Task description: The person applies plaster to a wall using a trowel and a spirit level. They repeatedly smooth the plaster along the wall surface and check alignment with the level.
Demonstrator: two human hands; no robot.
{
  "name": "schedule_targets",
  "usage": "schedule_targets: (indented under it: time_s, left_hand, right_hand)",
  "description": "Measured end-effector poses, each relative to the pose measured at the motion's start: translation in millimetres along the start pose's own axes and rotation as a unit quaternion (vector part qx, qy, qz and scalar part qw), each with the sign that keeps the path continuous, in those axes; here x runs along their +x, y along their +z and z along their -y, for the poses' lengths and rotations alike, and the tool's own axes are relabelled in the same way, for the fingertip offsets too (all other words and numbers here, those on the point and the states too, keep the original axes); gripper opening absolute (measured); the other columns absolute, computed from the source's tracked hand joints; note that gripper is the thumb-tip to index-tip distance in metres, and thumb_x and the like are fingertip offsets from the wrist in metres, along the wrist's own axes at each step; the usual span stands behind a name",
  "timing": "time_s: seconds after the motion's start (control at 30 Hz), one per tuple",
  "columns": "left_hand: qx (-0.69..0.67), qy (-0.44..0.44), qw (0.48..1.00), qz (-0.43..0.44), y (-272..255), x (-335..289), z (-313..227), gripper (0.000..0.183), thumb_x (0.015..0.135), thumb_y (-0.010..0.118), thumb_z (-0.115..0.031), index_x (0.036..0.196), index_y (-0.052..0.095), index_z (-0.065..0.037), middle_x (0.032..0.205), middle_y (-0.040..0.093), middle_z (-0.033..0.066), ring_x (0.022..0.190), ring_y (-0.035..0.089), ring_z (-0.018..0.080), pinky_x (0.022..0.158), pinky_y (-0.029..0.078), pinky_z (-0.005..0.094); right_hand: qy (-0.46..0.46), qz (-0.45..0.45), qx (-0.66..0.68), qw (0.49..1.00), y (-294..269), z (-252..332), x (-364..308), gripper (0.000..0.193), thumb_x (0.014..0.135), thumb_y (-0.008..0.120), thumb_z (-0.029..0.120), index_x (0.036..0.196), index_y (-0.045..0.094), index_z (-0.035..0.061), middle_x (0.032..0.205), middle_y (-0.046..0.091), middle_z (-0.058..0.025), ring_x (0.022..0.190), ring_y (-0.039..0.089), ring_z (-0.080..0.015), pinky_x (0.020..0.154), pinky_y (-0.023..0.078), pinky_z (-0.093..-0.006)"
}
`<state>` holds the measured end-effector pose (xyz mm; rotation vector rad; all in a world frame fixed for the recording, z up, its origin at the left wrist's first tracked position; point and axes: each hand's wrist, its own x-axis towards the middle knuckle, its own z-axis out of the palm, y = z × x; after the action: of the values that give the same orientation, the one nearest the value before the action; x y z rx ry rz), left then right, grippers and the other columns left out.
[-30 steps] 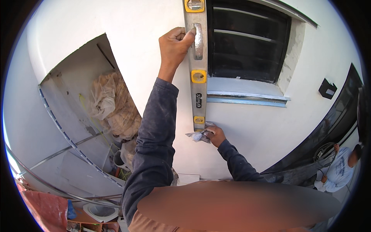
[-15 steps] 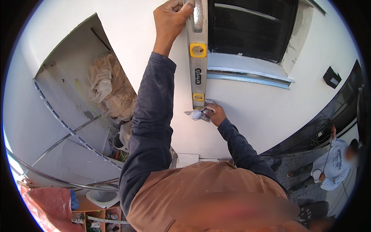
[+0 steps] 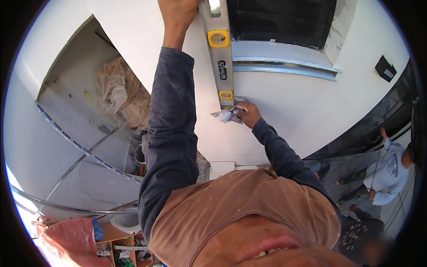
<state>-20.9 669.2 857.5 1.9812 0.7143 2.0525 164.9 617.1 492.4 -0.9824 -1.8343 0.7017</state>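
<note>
one level [image 3: 215,51], with two yellow rings [image 3: 226,91] showing, stands nearly upright against the wall [image 3: 275,129], just right of the left hand [image 3: 178,13] and up-left of the right hand [image 3: 250,114]. the right fingers close around one crumpled plastic bag [image 3: 226,116] at the level's bottom end. the left arm [image 3: 172,98] reaches upward; its fingertips are cut off, so i cannot tell their grip.

White wall [image 3: 311,111], dark window [image 3: 280,22], grey paved floor [image 3: 349,165]

Left hand [image 3: 179,12] reaches above curled right hand [image 3: 249,114].
</note>
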Motion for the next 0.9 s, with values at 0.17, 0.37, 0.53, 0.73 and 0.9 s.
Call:
schedule_targets:
  time_s: [0.17,0.37,0.53,0.73,0.9]
  left_hand:
    - [-0.038,0.013,0.999,-0.004,2.1,1.1,3.2,0.019,0.09,0.069,-0.016,0.088,0.073,0.002,0.071,0.065,-0.0015,0.062,0.053,0.004,0.054,0.042,0.0211]
    - [-0.02,0.017,1.0,0.008,0.8,0.7,2.4,0.017,0.091,0.068,-0.014,0.088,0.073,0.002,0.072,0.065,-0.0017,0.063,0.054,0.004,0.055,0.042,0.0206]
    - [-0.022,0.027,0.999,0.003,1.5,0.6,2.1,0.019,0.091,0.068,-0.016,0.086,0.073,0.002,0.071,0.064,-0.0019,0.062,0.053,0.004,0.054,0.041,0.0208]
    - [-0.038,0.005,0.999,0.001,2.1,-0.7,-2.3,0.022,0.09,0.071,-0.019,0.084,0.072,0.002,0.068,0.062,-0.0022,0.061,0.051,0.004,0.053,0.04,0.0207]
    - [0.007,-0.013,1.0,-0.012,1.6,-0.9,-4.7,0.025,0.089,0.072,-0.023,0.081,0.071,0.001,0.064,0.06,-0.0022,0.058,0.05,0.0039,0.051,0.037,0.0212]
  right_hand:
    - [-0.005,-0.007,-0.002,1.0,0.8,-2.9,0.1,0.025,0.078,0.065,0.006,0.102,0.069,0.0014,0.107,0.068,-0.0194,0.101,0.064,-0.0372,0.089,0.051,-0.0411]
    - [0.002,-0.003,0.007,1.0,3.1,-4.6,0.9,0.026,0.077,0.065,0.005,0.103,0.069,0.0008,0.107,0.068,-0.0196,0.101,0.063,-0.0383,0.09,0.051,-0.0412]
    - [-0.013,-0.005,0.001,1.0,1.3,0.1,1.9,0.025,0.077,0.064,0.004,0.102,0.068,0.0002,0.107,0.067,-0.0204,0.1,0.063,-0.0385,0.089,0.05,-0.0415]
    - [-0.019,0.009,-0.022,1.0,-2.5,5.3,1.9,0.025,0.077,0.064,0.003,0.101,0.069,-0.0006,0.108,0.067,-0.0202,0.099,0.063,-0.0374,0.088,0.05,-0.0399]
    - [-0.018,0.003,-0.022,1.0,-1.4,3.9,1.8,0.025,0.078,0.065,0.003,0.102,0.069,0.0004,0.109,0.067,-0.0192,0.099,0.063,-0.0367,0.088,0.05,-0.0398]
